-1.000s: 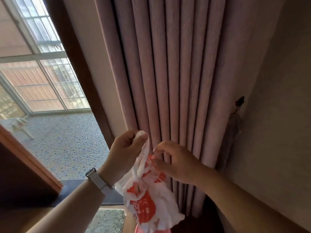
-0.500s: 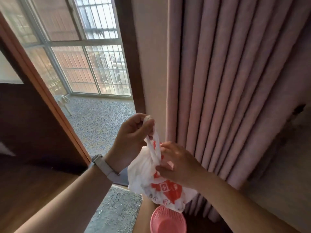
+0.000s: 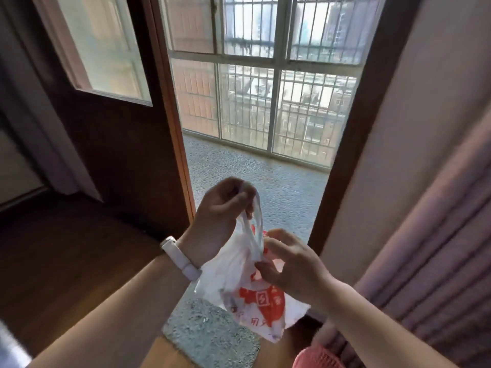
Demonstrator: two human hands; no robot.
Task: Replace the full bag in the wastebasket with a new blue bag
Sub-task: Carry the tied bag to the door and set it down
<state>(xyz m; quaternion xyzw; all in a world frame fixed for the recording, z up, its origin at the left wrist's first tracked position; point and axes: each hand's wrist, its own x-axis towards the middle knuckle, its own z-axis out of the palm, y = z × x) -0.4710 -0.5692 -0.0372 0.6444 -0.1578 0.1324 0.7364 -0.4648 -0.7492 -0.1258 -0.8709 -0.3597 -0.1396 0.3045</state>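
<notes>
Bag handles pinched between both hands' fingers.

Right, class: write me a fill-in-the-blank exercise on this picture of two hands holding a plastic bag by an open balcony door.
1. The white plastic bag carries a printed design in the colour ____.
2. The white band sits on the wrist of the ____ hand.
3. The right hand pinches the bag's twisted ____.
4. The mesh wastebasket at the bottom edge is coloured ____.

Missing words: red; left; handles; pink
</notes>
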